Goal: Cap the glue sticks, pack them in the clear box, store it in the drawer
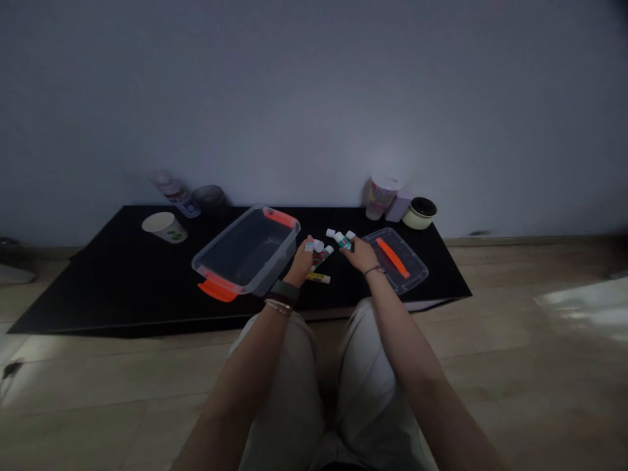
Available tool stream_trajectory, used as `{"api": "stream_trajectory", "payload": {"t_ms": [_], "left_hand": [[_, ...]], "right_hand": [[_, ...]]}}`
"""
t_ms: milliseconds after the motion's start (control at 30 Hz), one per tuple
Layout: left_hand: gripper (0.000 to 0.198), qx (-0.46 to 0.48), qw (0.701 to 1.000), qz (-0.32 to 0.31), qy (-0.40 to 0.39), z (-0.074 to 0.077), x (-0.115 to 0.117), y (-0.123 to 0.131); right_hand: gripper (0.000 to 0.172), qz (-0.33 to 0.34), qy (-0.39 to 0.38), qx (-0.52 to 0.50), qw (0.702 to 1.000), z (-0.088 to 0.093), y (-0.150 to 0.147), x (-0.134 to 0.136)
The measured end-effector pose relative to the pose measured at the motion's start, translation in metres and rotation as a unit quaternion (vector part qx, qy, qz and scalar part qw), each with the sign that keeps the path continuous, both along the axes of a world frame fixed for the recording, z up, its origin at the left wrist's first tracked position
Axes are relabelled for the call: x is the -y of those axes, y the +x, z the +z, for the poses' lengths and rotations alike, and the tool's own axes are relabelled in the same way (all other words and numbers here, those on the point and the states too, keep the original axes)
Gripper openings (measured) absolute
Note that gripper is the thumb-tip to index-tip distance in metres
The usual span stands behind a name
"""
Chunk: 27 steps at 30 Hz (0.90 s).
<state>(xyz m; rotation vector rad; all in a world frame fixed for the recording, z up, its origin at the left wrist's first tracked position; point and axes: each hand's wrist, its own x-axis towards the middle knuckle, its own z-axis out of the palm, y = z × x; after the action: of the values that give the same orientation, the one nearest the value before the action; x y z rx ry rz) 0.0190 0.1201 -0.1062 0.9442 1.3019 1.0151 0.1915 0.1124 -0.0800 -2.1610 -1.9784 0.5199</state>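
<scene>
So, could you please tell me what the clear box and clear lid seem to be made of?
The clear box looks like glossy moulded plastic: the black table shows through its walls. The clear lid seems the same; its orange strip looks like opaque plastic.

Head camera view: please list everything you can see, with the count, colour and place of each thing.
mat: 1, black, on the floor
box: 1, clear with orange handles, on the mat, left of the hands
lid: 1, clear with orange strip, on the mat, right of the hands
tubes: at least three, white with coloured marks, between the hands
paper cup: 1, white, on its side, left
bottle: 1, clear with blue label, back left
round container: 1, dark grey, beside the bottle
lidded cup: 1, pale, back right
small box: 1, lilac, beside the lidded cup
bowl: 1, cream, dark inside, back right
left hand: 1, beside the tubes, bands on wrist
right hand: 1, at the tubes, cord on wrist
</scene>
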Motion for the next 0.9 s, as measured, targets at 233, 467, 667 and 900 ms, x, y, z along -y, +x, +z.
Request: {"api": "stream_trajectory", "payload": {"t_ms": [233,467,667,900], "left_hand": [[0.047,-0.005,0.999,0.025,0.025,-0.002,-0.001,0.002],[0.042,-0.045,0.994,0.056,0.079,-0.005,-0.005,0.003],[0.044,0.027,0.997,0.065,0.044,-0.002,-0.004,0.002],[0.042,0.102,0.993,0.053,0.037,0.004,0.003,0.008]], "right_hand": [[0.034,0.092,0.038,-0.109,0.989,0.011,-0.019,0.011],[0.032,0.105,-0.007,-0.014,0.994,0.013,-0.032,0.016],[0.035,0.097,-0.017,0.004,0.995,0.020,-0.035,0.017],[0.041,0.111,-0.057,0.021,0.992,0.020,-0.039,0.017]]}}
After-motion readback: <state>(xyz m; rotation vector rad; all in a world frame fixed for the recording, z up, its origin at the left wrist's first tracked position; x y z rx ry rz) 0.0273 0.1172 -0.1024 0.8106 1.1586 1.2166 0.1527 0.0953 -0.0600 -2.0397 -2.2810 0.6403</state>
